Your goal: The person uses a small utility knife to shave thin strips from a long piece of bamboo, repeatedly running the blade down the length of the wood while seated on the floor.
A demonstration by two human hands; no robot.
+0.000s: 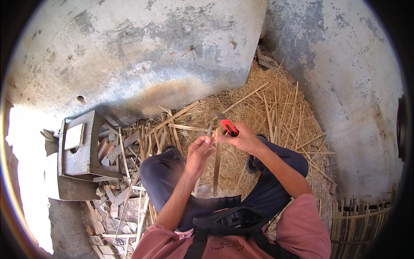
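My right hand (242,139) is closed around a red utility knife (229,127), its blade end pointing up and to the left. A narrow, flat strip of bamboo or wood (217,168) hangs upright between my knees, its top at the right thumb and fingers. Close beside it on the left, my left hand (199,151) has its fingers pinched together; what lies in them is too small to make out. Both hands are nearly touching, above the straw (235,172) between my bent legs.
Loose straw and long strips (269,108) cover the ground ahead and to the right. At the left stands a wooden box frame (77,162) amid broken wood and rubble (110,196). Plastered walls (172,47) enclose the spot. A woven stick basket or fence (358,228) is at the lower right.
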